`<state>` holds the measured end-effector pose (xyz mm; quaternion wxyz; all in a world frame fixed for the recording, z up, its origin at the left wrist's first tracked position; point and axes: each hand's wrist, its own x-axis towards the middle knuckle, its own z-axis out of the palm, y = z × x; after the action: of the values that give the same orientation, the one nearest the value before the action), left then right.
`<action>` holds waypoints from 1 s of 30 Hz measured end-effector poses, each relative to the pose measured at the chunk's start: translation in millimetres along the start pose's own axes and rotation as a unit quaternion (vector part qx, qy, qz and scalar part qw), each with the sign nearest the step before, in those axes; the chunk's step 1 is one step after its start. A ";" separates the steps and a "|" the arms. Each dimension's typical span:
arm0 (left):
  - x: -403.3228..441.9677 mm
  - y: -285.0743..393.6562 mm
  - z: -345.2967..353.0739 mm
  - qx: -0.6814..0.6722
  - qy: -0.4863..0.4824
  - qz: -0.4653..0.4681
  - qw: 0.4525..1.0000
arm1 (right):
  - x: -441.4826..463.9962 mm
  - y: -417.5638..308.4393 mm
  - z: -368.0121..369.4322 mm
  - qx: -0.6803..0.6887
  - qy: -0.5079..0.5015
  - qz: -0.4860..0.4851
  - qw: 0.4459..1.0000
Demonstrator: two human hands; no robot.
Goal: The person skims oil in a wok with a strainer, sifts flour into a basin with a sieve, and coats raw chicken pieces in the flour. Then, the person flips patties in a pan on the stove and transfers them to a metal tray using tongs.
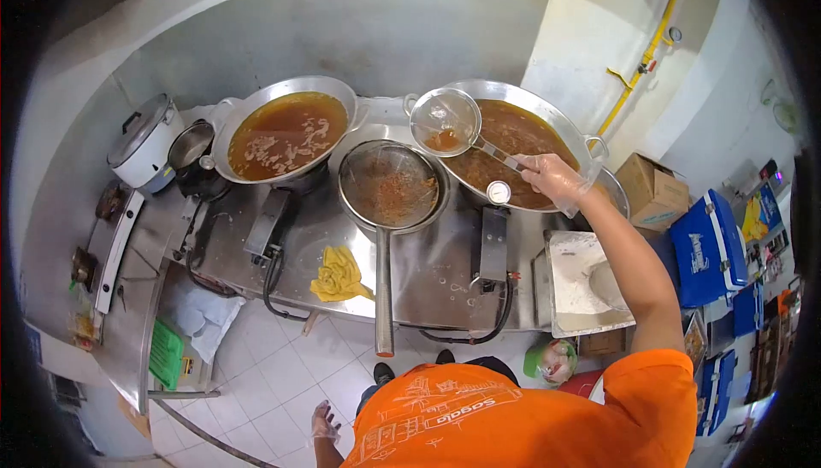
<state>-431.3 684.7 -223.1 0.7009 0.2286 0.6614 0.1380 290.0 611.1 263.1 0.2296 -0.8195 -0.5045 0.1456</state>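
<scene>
My right hand (552,177), in a clear plastic glove, is closed around the handle of a fine-mesh skimmer (445,121). The skimmer's round head is above the left rim of the right wok (560,121), with some brown bits in its mesh. Brown liquid fills that wok, and a dial thermometer (499,192) sits at its front rim. Between the two woks, a larger long-handled strainer (385,184) rests on a metal bowl, holding reddish-brown crumbs. Low beside my body hangs my left hand (325,423), gloved too, its fingers apart and nothing in them.
The left wok (338,91) contains amber liquid with pale foam. A yellow cloth (336,275) lies on the steel counter (428,267). On the right are a tray of white powder (571,275), a cardboard box (652,190) and a blue cooler (703,245). A rice cooker (141,147) stands far left.
</scene>
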 end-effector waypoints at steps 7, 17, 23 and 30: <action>-3.3 -11.3 -11.0 0.019 -0.006 -0.001 1.000 | 4.8 -72.0 20.2 -0.390 0.050 -0.110 0.913; -1.7 -38.9 -58.8 0.001 -0.012 -0.018 1.000 | 13.0 -90.1 41.6 -0.411 0.043 -0.102 0.905; -1.7 -31.1 -61.4 -0.014 -0.010 -0.018 1.000 | 19.6 -78.6 24.3 0.084 0.119 0.065 0.987; 1.6 -20.4 -48.6 -0.077 -0.022 -0.043 0.996 | 39.6 99.3 -42.1 -0.385 0.180 0.120 0.897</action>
<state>-481.5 674.6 -235.8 0.7359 0.1485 0.6426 0.1531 403.0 598.6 246.7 -0.0358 -0.9104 -0.3689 -0.1836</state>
